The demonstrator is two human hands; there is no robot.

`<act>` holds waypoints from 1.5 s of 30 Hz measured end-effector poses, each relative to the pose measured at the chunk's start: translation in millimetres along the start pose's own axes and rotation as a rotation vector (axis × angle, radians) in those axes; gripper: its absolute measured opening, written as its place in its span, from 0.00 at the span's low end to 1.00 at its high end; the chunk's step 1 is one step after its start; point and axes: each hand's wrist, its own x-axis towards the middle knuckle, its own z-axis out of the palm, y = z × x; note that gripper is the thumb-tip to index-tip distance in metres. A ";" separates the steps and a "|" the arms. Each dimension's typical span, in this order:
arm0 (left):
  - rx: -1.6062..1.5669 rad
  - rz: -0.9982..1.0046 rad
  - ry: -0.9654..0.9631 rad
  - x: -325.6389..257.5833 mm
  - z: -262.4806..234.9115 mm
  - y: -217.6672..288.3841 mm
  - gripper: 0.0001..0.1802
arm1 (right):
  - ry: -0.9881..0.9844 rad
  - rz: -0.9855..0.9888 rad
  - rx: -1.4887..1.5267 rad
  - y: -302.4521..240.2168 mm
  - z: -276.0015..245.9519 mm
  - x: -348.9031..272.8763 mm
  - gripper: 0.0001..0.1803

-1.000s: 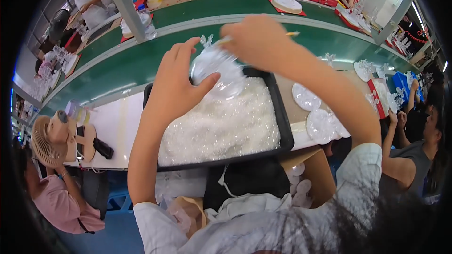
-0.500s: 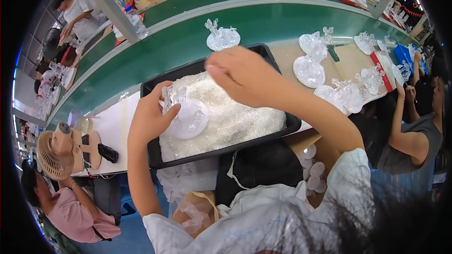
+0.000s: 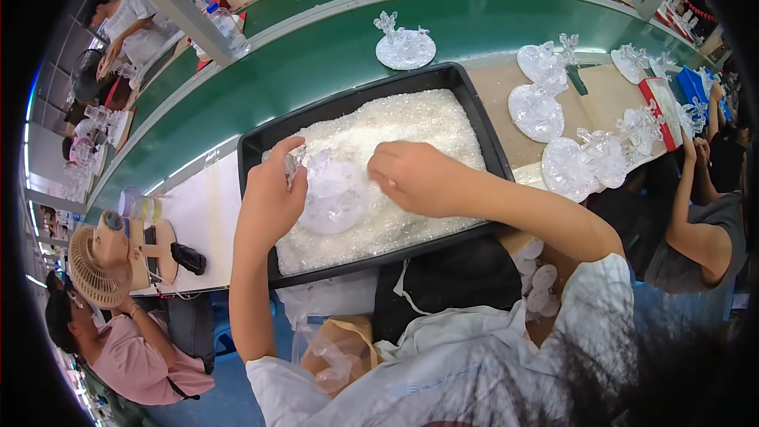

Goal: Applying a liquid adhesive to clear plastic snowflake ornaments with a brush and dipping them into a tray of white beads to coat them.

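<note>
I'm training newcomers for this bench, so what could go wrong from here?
The left hand holds the clear ornament with a round base near its upright part; too firm a squeeze might snap it. The right hand could scatter the loose, glittery white granules over the black rectangular tray's rim. The right forearm might bump the clear, round-based ornaments beyond it.

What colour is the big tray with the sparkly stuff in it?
The tray is black; it shows best in the head view.
</note>
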 end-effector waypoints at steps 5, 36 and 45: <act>-0.105 0.021 -0.009 -9.0 -7.6 -8.7 0.24 | 0.186 -0.121 0.209 -16.8 -33.3 -21.6 0.03; -0.020 -0.053 -0.009 -29.3 -4.0 1.8 0.23 | -0.189 0.121 0.282 -12.3 -43.7 -27.1 0.05; -0.017 -0.085 -0.007 -35.8 0.6 5.7 0.25 | -0.127 0.198 0.596 -24.0 -21.3 -19.3 0.06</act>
